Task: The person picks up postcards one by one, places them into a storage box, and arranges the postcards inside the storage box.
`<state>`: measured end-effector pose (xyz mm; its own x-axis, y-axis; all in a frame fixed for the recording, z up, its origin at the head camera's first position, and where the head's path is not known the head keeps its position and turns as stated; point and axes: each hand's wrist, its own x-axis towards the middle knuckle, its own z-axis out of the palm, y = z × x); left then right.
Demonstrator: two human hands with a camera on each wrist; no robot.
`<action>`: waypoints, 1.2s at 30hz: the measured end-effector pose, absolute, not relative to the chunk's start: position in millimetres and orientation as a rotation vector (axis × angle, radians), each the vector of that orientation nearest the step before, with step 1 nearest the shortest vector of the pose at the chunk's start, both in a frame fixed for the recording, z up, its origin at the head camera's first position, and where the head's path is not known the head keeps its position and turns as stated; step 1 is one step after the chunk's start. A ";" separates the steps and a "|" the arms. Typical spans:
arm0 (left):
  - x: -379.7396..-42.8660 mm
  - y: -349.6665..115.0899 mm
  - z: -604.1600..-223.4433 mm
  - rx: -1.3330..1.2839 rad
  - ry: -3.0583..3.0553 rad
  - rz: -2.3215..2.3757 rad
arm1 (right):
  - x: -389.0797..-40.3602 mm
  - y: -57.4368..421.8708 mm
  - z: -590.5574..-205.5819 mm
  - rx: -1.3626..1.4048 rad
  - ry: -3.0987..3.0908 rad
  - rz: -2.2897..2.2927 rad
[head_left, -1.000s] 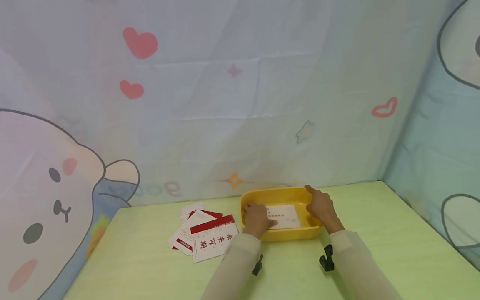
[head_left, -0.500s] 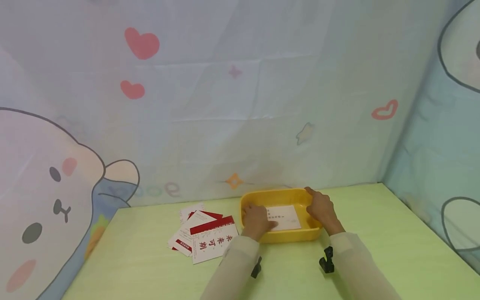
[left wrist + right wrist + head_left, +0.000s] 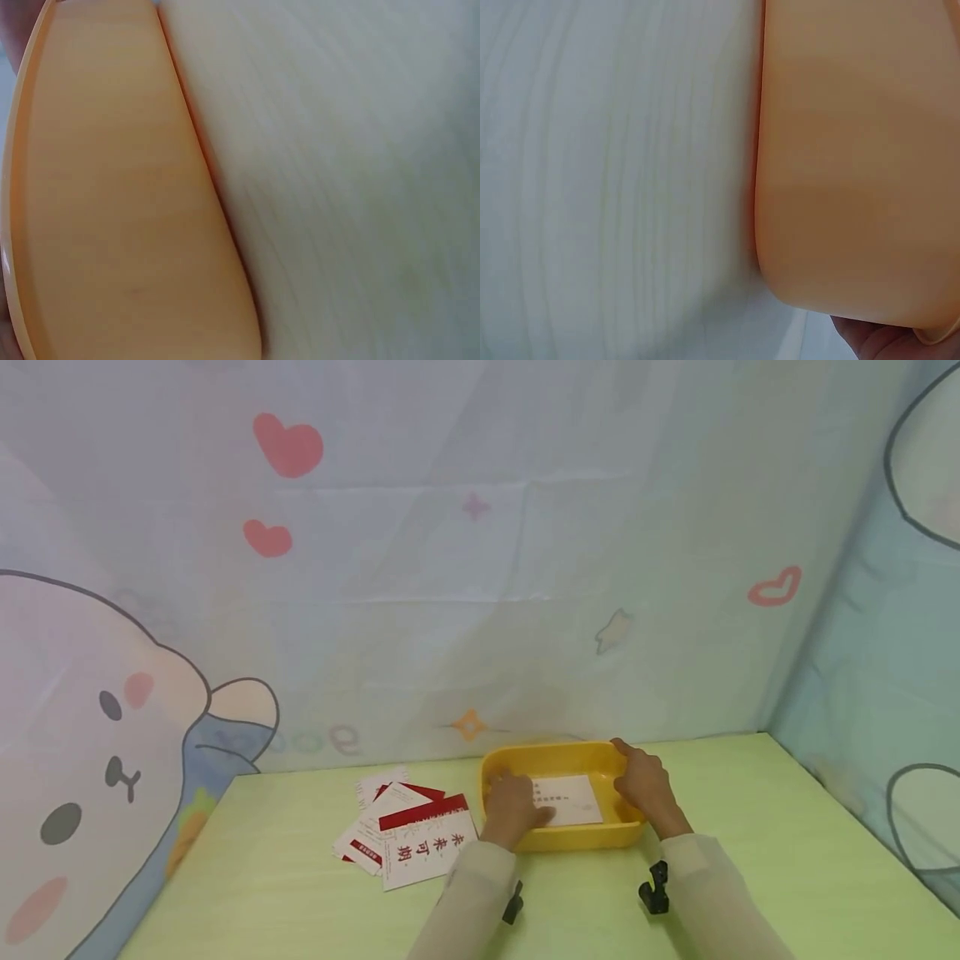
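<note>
A shallow yellow tray (image 3: 577, 838) stands on the table in the head view, a white card (image 3: 573, 800) with printed writing lying in it. My right hand (image 3: 645, 785) grips the tray's right end, with fingers at the far corner and the thumb inside the rim. Inside the left end is my left hand (image 3: 516, 810), its thumb over the card's near left part; whether its fingers grip the card is hidden. Both wrist views mostly show the outer wall of the tray (image 3: 120, 180), with a bit of my right hand (image 3: 870, 337) under its rim in the right wrist view.
Left of the tray, several red and white cards (image 3: 427, 847) lie overlapping on the pale green table (image 3: 285, 877). A printed cloth backdrop (image 3: 420, 635) rises behind the table's far edge. Black wrist mounts (image 3: 656, 889) hang at the sleeves.
The whole head view shifts slightly, with the tray appearing a little lower. Both hands keep their places on and in the tray, and the cards stay where they lie.
</note>
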<state>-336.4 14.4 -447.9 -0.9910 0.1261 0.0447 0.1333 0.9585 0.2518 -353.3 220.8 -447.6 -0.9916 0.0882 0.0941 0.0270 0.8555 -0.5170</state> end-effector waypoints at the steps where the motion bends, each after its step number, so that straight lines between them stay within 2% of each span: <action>1: -336.6 14.3 -447.6 -0.212 -3.078 -0.400 | -353.3 221.1 -447.0 -0.089 -2.915 0.803; 24: -334.7 16.5 -448.6 -0.168 -3.077 -0.441 | -349.0 223.4 -445.2 -0.077 -2.894 0.819; 36: -338.6 10.4 -445.9 -0.232 -2.992 -0.686 | -354.1 220.7 -446.8 -0.081 -2.885 0.807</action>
